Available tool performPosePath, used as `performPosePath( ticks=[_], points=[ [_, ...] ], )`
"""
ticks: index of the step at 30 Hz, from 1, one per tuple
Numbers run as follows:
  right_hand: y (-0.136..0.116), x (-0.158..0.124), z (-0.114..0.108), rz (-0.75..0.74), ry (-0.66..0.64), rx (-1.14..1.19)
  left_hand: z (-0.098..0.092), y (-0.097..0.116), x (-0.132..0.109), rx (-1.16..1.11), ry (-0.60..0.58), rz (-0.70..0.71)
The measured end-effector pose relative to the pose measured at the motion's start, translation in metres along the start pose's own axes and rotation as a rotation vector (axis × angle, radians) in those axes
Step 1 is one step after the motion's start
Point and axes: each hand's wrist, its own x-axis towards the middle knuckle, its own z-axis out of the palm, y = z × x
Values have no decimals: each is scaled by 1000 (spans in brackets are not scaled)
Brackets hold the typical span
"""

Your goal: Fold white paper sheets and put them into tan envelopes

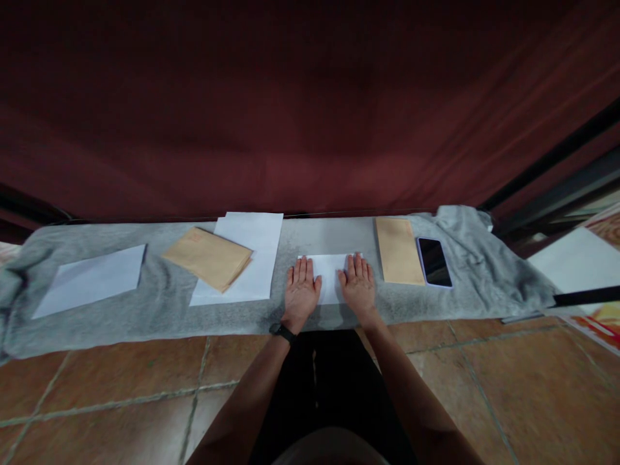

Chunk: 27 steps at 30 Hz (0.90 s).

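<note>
A white sheet of paper (330,278) lies in front of me on the grey cloth. Flat on its left end rests my left hand (303,289), fingers stretched forward. My right hand (357,284) presses flat on the right end in the same way, its thumb pointing inward. Neither hand grips anything, and the paper's two ends are partly hidden beneath them. Just right of my right hand is a brown envelope (400,252). To the left, several brown envelopes (208,255) lie on top of larger white sheets (264,258).
A phone (434,261) with a dark screen lies beside the right envelope. More white paper (94,278) is at the far left. Grey cloth (334,236) covers the narrow surface, bunched at the right end. A dark red curtain (310,129) hangs behind; tiled floor (135,413) is below.
</note>
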Motion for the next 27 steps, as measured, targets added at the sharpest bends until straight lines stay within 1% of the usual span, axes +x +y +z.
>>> performPosePath(
  ticks=[4,7,10,13,16,19,27],
  points=[
    [1,-2,-2,3,-4,11,0,2,4,-2,6,-31],
    [0,-2,-2,9,-6,14,-2,10,13,-7,-13,-25],
    [-1,-1,-4,7,-22,16,-2,26,23,-54,-45,62],
    [-1,-1,-7,2,-71,4,3,44,30,-106,-78,156],
    [-1,-1,-9,4,-98,-15,10,55,32,-117,-96,194],
    [-1,-1,-7,7,-71,-13,12,54,31,-100,-96,182],
    [0,-1,-4,2,-19,6,10,30,33,-38,-77,97]
  ],
)
